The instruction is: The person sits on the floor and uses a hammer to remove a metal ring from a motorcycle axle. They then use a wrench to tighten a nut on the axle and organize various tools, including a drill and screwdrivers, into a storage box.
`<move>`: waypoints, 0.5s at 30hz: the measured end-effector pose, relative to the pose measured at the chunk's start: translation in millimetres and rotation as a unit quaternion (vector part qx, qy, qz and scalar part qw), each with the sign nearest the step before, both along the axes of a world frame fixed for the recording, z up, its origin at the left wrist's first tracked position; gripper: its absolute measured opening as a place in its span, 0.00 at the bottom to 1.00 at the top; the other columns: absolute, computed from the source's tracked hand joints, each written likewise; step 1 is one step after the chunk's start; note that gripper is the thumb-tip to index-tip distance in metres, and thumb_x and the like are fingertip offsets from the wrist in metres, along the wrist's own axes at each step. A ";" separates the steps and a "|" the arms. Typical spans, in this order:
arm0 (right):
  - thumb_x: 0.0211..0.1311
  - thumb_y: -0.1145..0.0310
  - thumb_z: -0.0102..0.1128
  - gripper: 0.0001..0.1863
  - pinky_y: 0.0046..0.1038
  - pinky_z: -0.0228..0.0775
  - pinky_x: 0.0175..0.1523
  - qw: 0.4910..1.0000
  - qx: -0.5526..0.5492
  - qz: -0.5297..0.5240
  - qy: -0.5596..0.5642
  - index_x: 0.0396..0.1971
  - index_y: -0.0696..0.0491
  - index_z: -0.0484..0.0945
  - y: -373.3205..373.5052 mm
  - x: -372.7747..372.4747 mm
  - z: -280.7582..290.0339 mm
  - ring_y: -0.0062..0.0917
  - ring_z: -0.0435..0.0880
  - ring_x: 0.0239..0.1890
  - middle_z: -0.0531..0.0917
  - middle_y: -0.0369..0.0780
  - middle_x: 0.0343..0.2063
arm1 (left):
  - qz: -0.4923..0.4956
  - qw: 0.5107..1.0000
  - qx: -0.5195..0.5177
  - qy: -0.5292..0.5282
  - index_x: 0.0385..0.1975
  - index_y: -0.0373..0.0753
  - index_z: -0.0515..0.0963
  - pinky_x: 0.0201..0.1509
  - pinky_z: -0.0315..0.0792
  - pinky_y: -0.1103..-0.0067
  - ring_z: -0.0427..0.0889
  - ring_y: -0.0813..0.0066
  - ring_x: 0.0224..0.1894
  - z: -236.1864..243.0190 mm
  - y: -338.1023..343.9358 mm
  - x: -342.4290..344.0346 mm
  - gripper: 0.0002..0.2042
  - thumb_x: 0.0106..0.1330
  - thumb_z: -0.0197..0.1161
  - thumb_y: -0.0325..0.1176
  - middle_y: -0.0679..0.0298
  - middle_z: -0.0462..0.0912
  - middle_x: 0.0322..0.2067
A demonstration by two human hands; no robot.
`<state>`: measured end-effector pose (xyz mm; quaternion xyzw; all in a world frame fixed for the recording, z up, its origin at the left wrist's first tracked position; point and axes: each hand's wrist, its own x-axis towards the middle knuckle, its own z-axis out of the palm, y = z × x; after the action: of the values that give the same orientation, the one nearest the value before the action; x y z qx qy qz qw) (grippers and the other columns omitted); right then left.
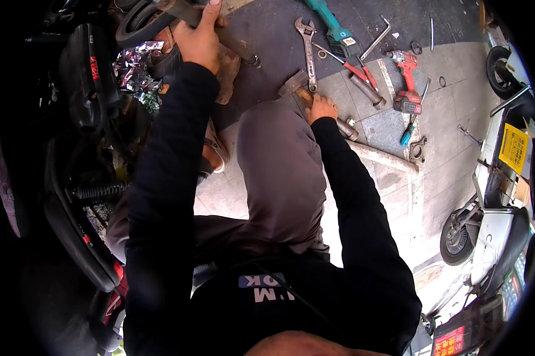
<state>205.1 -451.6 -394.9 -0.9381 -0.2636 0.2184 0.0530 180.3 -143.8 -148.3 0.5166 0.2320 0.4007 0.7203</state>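
My left hand (199, 41) grips a long metal tube (235, 44) at the upper left, held at a slant near a tire (136, 24). My right hand (322, 108) is closed on the wooden-handled hammer (292, 83) lying beside my bent knee. Just under and right of that hand lie a metal cylinder (345, 128) and a long, pale bar (380, 155). Above are an adjustable wrench (307, 50), red-handled pliers (368, 77), another metal cylinder (365, 90) and a green power tool (338, 35). A red impact driver (407, 83) lies to the right with a teal screwdriver (408, 132).
A motorbike (86, 77) and crumpled foil (138, 65) crowd the left. A white scooter (489, 184) stands at the right. A bent wrench (377, 35), rings (442, 81) and small metal parts (417, 149) lie on the tiled floor (386, 190) and dark mat (398, 18).
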 end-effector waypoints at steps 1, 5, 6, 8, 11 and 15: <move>0.55 0.52 0.70 0.32 0.45 0.74 0.55 1.000 0.013 -0.021 0.020 0.54 0.55 0.71 -2.5 3.9 -12.8 0.45 0.82 0.50 0.83 0.50 0.45 | -0.039 0.999 0.011 0.003 0.23 0.37 0.71 0.34 0.73 0.72 0.72 0.74 0.24 18.2 -2.0 5.2 0.13 0.67 0.67 0.32 0.65 0.71 0.20; 0.63 0.48 0.62 0.29 0.44 0.74 0.51 0.969 0.180 -0.094 0.140 0.51 0.58 0.74 27.8 4.1 -9.6 0.48 0.83 0.47 0.84 0.53 0.41 | -0.071 0.997 -0.006 0.034 0.25 0.40 0.73 0.28 0.68 0.79 0.73 0.77 0.22 42.3 12.9 3.7 0.12 0.67 0.66 0.37 0.68 0.73 0.19; 0.65 0.46 0.59 0.30 0.45 0.74 0.51 0.945 0.257 -0.112 0.167 0.51 0.59 0.74 35.4 5.4 -4.4 0.51 0.83 0.46 0.84 0.54 0.41 | -0.102 0.994 -0.030 0.015 0.24 0.41 0.72 0.26 0.67 0.79 0.72 0.77 0.21 42.1 18.2 5.7 0.12 0.67 0.66 0.36 0.69 0.72 0.19; 0.69 0.42 0.52 0.31 0.46 0.73 0.50 0.907 0.290 -0.161 0.260 0.50 0.59 0.75 60.6 11.7 29.9 0.52 0.83 0.45 0.84 0.56 0.38 | -0.047 0.998 -0.004 0.030 0.23 0.42 0.71 0.25 0.65 0.80 0.69 0.79 0.20 33.1 18.8 2.8 0.13 0.68 0.66 0.36 0.70 0.69 0.18; 0.69 0.41 0.50 0.31 0.48 0.72 0.50 0.893 0.325 -0.158 0.270 0.49 0.58 0.74 92.0 16.5 109.1 0.55 0.82 0.45 0.84 0.57 0.37 | 0.017 0.999 0.031 0.040 0.22 0.43 0.69 0.23 0.62 0.79 0.66 0.81 0.18 25.2 8.2 -3.3 0.14 0.68 0.65 0.35 0.72 0.66 0.17; 0.70 0.41 0.48 0.30 0.50 0.71 0.51 0.929 0.291 -0.111 0.200 0.46 0.58 0.73 108.8 11.2 111.3 0.59 0.80 0.46 0.83 0.60 0.38 | 0.033 0.999 0.023 0.028 0.23 0.43 0.70 0.22 0.59 0.80 0.63 0.82 0.17 31.8 -5.2 -8.0 0.13 0.68 0.65 0.34 0.73 0.64 0.16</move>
<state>216.2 -342.8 -283.6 -0.8415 -0.1941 0.3075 0.3995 172.3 -149.0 -116.5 0.5359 0.2599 0.4150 0.6878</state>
